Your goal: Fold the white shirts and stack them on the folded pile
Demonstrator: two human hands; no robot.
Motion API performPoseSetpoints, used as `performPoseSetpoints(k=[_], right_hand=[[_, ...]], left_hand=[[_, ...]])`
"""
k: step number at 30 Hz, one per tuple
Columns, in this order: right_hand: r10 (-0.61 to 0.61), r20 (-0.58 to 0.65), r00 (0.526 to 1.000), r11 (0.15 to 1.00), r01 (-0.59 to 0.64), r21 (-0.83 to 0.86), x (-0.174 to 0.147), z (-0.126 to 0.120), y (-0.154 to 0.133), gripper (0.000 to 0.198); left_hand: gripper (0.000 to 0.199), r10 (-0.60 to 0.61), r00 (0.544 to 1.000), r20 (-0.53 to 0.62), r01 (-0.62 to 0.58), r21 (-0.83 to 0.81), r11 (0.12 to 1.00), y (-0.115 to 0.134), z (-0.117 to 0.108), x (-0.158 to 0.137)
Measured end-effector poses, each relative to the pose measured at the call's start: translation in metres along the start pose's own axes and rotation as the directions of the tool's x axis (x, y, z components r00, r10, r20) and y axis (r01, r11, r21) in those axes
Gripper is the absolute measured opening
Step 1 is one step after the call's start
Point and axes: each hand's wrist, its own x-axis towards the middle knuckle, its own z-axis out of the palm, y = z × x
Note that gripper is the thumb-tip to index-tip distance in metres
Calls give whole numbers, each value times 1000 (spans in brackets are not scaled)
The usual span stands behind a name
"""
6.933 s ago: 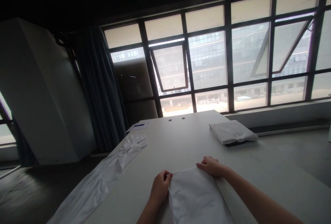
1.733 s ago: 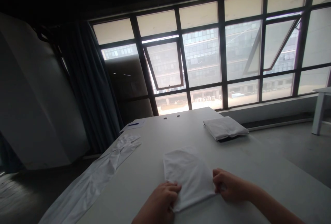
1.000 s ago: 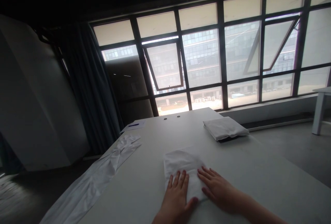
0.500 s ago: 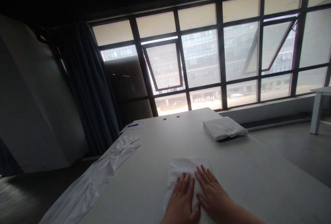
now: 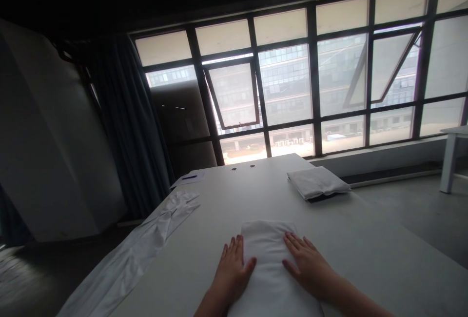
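A folded white cloth (image 5: 269, 270) lies flat on the white table (image 5: 226, 200) in front of me, with faint creases across it. My left hand (image 5: 233, 266) rests along its left edge, fingers stretched out and thumb lying on the fabric. On the opposite edge, my right hand (image 5: 305, 261) lies flat with its fingers extended and the thumb pointing inward. Neither hand grips anything. The cloth's near end runs out of the bottom of the view.
Another folded white cloth (image 5: 318, 182) sits at the table's right edge. Crumpled white fabric (image 5: 146, 244) hangs over the left edge. A pen (image 5: 189, 177) lies on paper at the far left corner. A second white table (image 5: 448, 161) stands at the right, beyond the floor.
My hands have spread apart from the cloth's middle: the left moved left to its edge, the right slightly right. More of the cloth's creased surface now shows between them.
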Motion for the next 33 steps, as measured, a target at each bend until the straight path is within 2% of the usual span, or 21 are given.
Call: performPoseSetpoints(k=[2,6,9,11,13,15,16,18,20,22,25,29,33], right_hand=[[-14,-30,999,1000,13,-29,-1,-9,-5,68],[-10,-127,992,990,-8,-140,-5,-31,-23,37],[25,-206,978,984,-61,-170,-8,-35,-31,33],[-7,-231,973,990,-26,-138,-10,-28,-34,27],[-66,-185,980,994,48,-101,-11,-16,-36,46],[-118,-90,989,991,113,-68,-10,-3,-35,65],[-132,-47,990,990,129,-55,-9,2,-34,68],[-163,3,987,986,163,-41,-5,9,-30,67],[-198,8,980,979,198,-47,-2,14,-25,65],[-188,-12,982,980,187,-63,1,16,-21,66],[-105,-42,994,992,102,-68,2,17,-19,65],[-39,-40,998,997,36,-71,2,15,-20,66],[103,4,995,989,-102,-110,5,7,-20,74]], left_hand=[[85,9,1000,7,-9,-9,1000,3,-3,-4],[75,43,998,-47,-45,-33,998,14,-12,-17],[45,58,990,-131,-61,-19,998,24,-20,-28],[34,56,978,-202,-55,7,998,32,-23,-32],[29,71,952,-298,-66,28,997,40,-24,-33],[35,132,921,-367,-130,32,991,48,-20,-31],[40,181,910,-374,-184,26,983,52,-16,-29],[50,315,892,-324,-335,-7,942,58,-4,-23],[64,434,875,-212,-455,-60,888,62,11,-18],[78,469,878,-94,-478,-113,871,64,24,-12],[84,395,919,-8,-392,-145,908,62,32,-8],[85,245,969,-29,-247,-118,962,55,25,-7],[87,158,987,-22,-159,-83,984,46,16,-8]])
